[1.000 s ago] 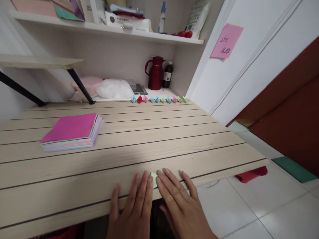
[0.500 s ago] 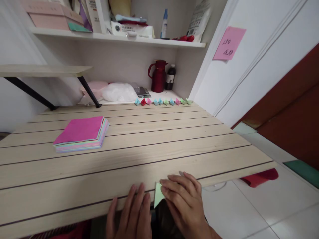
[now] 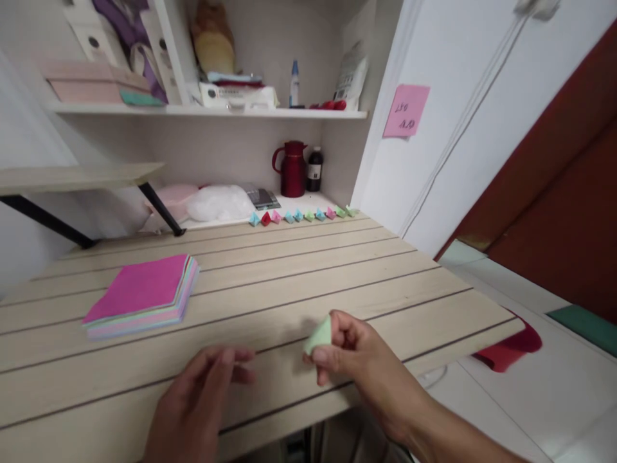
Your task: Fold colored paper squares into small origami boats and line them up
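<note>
The right hand [image 3: 354,350] pinches a small folded green paper [image 3: 319,334] in its fingertips, lifted just above the wooden table [image 3: 299,276]. The left hand [image 3: 202,392] is open with its fingers loosely curled, near the paper but not touching it. A stack of colored paper [image 3: 142,294] with a pink sheet on top lies on the left, and a row of tiny folded paper shapes [image 3: 301,215] sits at the far edge, near a red jug [image 3: 292,170].

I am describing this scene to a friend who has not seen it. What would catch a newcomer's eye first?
First, the right hand near the table's front edge, pinching a small green folded paper, with the left hand open beside it. Then the paper stack with a bright pink top sheet on the left, and the row of tiny folded pieces along the far edge.
</note>
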A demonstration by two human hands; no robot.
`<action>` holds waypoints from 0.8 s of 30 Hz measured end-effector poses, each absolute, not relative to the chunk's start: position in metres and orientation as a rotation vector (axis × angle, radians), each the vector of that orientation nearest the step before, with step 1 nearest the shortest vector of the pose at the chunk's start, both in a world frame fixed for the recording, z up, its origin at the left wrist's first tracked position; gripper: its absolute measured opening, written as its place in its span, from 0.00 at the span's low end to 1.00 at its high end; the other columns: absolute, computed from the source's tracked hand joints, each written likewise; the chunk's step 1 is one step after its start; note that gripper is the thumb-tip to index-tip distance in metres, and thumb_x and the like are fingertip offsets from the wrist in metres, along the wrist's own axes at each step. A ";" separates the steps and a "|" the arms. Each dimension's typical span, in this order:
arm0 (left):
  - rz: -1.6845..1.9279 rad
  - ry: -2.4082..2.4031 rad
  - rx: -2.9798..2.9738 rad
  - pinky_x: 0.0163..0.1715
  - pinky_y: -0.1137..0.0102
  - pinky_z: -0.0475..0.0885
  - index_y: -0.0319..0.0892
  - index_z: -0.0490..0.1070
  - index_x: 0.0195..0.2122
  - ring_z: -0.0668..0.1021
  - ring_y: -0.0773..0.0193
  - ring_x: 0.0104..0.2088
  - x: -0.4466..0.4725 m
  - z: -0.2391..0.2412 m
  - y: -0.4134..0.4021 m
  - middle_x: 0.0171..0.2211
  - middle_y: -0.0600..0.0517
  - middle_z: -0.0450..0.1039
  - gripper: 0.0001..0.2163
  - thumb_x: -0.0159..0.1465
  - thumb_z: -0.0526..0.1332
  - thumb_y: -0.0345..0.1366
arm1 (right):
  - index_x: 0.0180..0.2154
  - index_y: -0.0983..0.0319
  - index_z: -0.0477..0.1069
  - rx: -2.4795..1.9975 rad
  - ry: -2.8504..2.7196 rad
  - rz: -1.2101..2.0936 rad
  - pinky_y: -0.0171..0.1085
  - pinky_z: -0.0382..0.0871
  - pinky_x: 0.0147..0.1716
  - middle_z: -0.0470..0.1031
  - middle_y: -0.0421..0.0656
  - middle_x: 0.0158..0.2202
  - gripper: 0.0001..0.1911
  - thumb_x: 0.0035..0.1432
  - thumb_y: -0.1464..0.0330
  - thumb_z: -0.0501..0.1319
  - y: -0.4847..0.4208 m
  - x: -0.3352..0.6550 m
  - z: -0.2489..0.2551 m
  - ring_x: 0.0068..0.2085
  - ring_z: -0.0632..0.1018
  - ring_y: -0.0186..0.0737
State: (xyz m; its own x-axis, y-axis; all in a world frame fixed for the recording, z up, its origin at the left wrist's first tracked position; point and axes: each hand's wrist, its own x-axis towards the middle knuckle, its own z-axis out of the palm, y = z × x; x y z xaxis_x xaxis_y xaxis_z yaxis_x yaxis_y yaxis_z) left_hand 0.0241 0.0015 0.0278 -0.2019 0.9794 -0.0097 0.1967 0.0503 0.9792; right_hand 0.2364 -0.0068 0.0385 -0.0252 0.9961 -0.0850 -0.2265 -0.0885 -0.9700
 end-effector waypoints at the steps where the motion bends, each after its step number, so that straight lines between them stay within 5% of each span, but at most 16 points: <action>1: 1.225 1.466 1.176 0.37 0.67 0.73 0.43 0.77 0.36 0.81 0.57 0.34 0.029 0.034 0.022 0.36 0.49 0.80 0.16 0.55 0.65 0.50 | 0.24 0.61 0.61 -1.047 -0.961 1.449 0.32 0.67 0.25 0.75 0.38 0.22 0.21 0.44 0.62 0.74 0.012 0.235 0.047 0.22 0.75 0.32; 6: 1.333 1.144 0.861 0.37 0.65 0.74 0.39 0.74 0.38 0.80 0.61 0.32 0.057 0.036 0.118 0.36 0.47 0.77 0.13 0.55 0.66 0.42 | 0.24 0.62 0.62 -1.032 -0.905 1.636 0.29 0.67 0.20 0.79 0.41 0.26 0.24 0.35 0.64 0.77 0.107 0.226 0.061 0.20 0.74 0.29; 16: 1.167 0.892 1.052 0.38 0.64 0.73 0.37 0.73 0.43 0.79 0.58 0.35 0.068 0.025 0.156 0.35 0.44 0.78 0.23 0.59 0.62 0.53 | 0.27 0.64 0.67 -0.889 -0.912 1.623 0.30 0.68 0.21 0.79 0.43 0.25 0.21 0.42 0.59 0.74 0.160 0.209 0.028 0.20 0.74 0.29; 24: 1.109 0.929 1.200 0.37 0.67 0.71 0.39 0.74 0.31 0.77 0.58 0.33 0.069 0.021 0.155 0.30 0.48 0.77 0.16 0.58 0.64 0.49 | 0.27 0.64 0.67 -0.960 -0.921 1.539 0.30 0.66 0.21 0.77 0.41 0.23 0.23 0.43 0.54 0.72 0.154 0.205 0.031 0.19 0.72 0.29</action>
